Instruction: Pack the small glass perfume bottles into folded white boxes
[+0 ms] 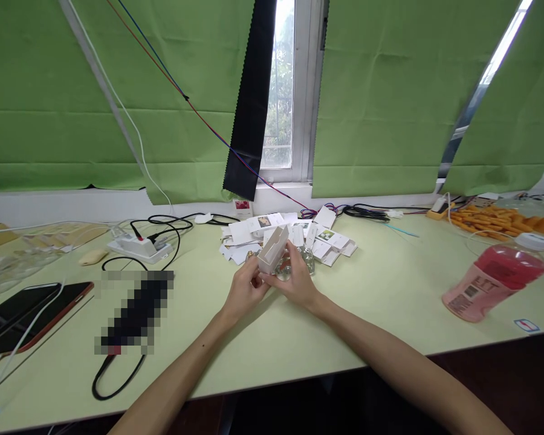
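Observation:
Both of my hands grip one small white cardboard box (272, 251), tilted above the table in the middle of the head view. Its near end seems to stand open. My left hand (247, 287) is closed on the box's lower left side, fingers curled. My right hand (298, 279) pinches it from the right, with the thumb under the near end. Just behind lies a loose heap of flat white cartons (330, 241), some with small printed pictures. Several clear, shiny pieces (307, 258) lie by my right fingers, partly hidden by the hands.
A bottle of pink drink (494, 278) stands on the right. To the left are a white power strip (140, 246) with black cables, a tablet-like device (31, 317) and a blurred-out dark object (136, 311). Orange pieces (489, 220) lie at the back right of the pale green table (376, 290).

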Demonstrator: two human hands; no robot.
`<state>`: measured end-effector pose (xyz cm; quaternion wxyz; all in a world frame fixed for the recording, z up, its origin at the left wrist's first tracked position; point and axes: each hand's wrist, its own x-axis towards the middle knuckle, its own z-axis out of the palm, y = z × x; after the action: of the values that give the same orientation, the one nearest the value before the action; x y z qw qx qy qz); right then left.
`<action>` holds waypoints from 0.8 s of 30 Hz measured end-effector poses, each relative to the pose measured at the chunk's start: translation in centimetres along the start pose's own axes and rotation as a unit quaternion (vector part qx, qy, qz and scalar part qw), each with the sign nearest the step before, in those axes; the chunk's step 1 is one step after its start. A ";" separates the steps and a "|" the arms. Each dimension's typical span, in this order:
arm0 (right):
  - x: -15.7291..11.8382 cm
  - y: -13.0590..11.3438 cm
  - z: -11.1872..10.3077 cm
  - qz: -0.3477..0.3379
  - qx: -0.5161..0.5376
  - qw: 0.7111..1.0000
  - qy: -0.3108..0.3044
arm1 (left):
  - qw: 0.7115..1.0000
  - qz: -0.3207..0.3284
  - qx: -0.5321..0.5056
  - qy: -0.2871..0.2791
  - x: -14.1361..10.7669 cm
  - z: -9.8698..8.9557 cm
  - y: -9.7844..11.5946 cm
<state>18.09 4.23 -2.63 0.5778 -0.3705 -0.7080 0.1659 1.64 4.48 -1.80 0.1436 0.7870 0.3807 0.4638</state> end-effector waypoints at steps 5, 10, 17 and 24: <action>0.0 -0.3 0.1 0.005 0.017 1.000 0.008 | 1.000 0.009 -0.017 0.003 -0.2 0.1 -0.1; 0.0 -0.7 0.2 0.012 0.032 0.999 0.013 | 0.999 0.022 -0.022 0.011 -0.1 0.1 -0.1; 0.2 -0.8 0.1 0.039 0.056 0.998 -0.006 | 0.999 0.026 -0.011 0.016 -0.1 0.1 0.1; 0.2 -0.9 0.0 0.047 0.066 0.996 -0.025 | 1.000 0.020 0.013 0.017 -0.3 0.1 0.2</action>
<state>17.80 3.83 -1.90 0.5745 -0.3599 -0.6918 0.2488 1.76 4.18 -1.95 0.1179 0.7881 0.3736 0.4748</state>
